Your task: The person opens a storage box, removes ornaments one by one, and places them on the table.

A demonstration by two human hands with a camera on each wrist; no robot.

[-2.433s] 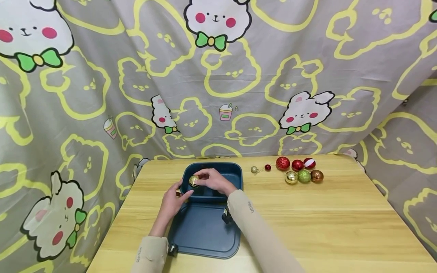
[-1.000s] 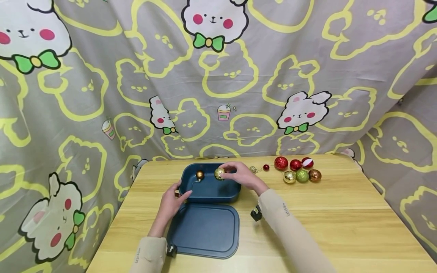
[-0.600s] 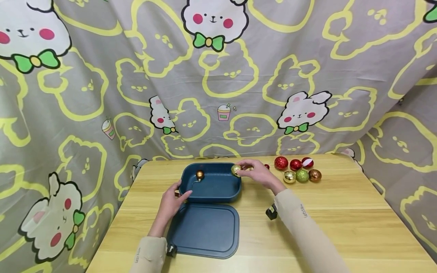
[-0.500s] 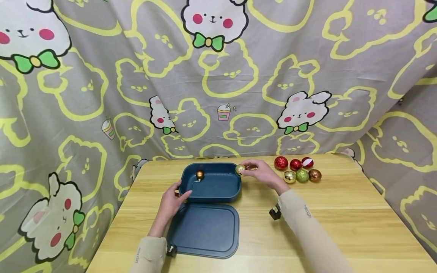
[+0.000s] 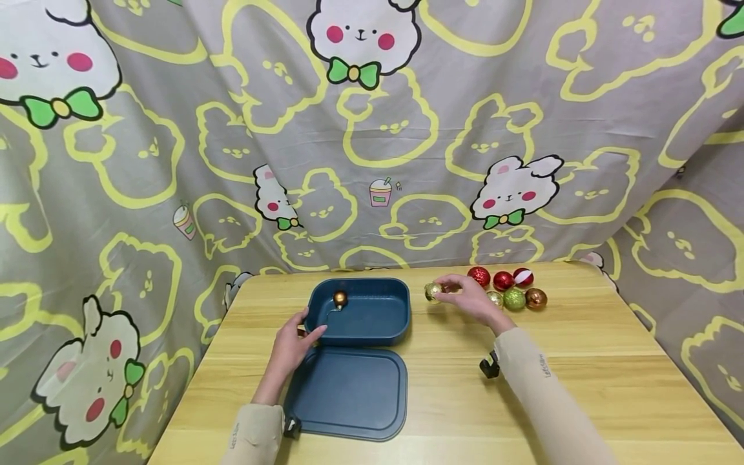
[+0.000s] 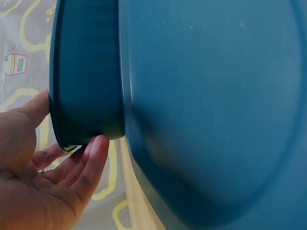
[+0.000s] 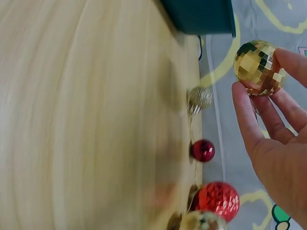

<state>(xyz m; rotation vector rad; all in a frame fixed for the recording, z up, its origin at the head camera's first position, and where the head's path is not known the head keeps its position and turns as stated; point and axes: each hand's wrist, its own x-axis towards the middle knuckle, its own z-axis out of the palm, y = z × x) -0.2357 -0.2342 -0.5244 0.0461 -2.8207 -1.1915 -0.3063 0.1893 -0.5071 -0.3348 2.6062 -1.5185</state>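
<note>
My right hand pinches a gold mirrored Christmas ball above the table, right of the dark blue rectangular box. Thumb and fingertips hold the ball in the right wrist view. My left hand holds the box's near left corner; in the left wrist view its fingers lie against the outer wall. A small copper bauble with a thread lies inside the box at the left. The blue lid lies flat in front of the box.
Several baubles sit back right: a large red one, a dark red one, a red-and-white one, a green one and a brown one. A small glitter ball and small red ball lie nearer. A patterned curtain hangs behind.
My right hand has carried the gold ball from over the box's left side rightward, past its right rim. The copper bauble in the box has come into view. My left hand has stayed put.
</note>
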